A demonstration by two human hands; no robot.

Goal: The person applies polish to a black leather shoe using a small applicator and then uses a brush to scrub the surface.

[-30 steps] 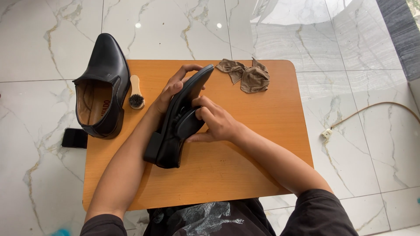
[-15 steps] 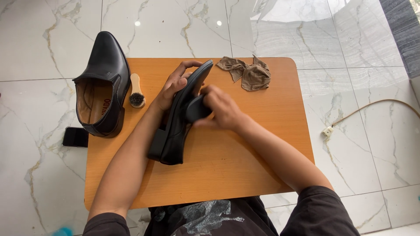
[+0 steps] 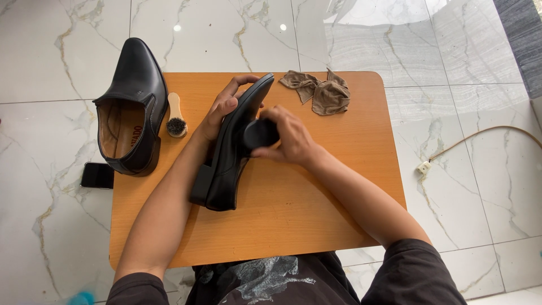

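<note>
- This looks like a room in a home, not a workshop or shop.
- The floor (image 3: 395,34) is glossy white marble-look tile with grey veins, and it mirrors ceiling lights and a bright window.
- A small orange wooden table (image 3: 316,214) stands low on that floor, serving as the only work surface.
- The shoe-care kit is small and household in kind: a little brush (image 3: 176,117), a crumpled brown cloth (image 3: 322,93), and one pair of black dress shoes, one of them (image 3: 132,107) set at the table's left edge.
- A phone (image 3: 97,175) lies on the tiles.
- A cord with a plug (image 3: 424,167) trails across the floor at right.
</note>
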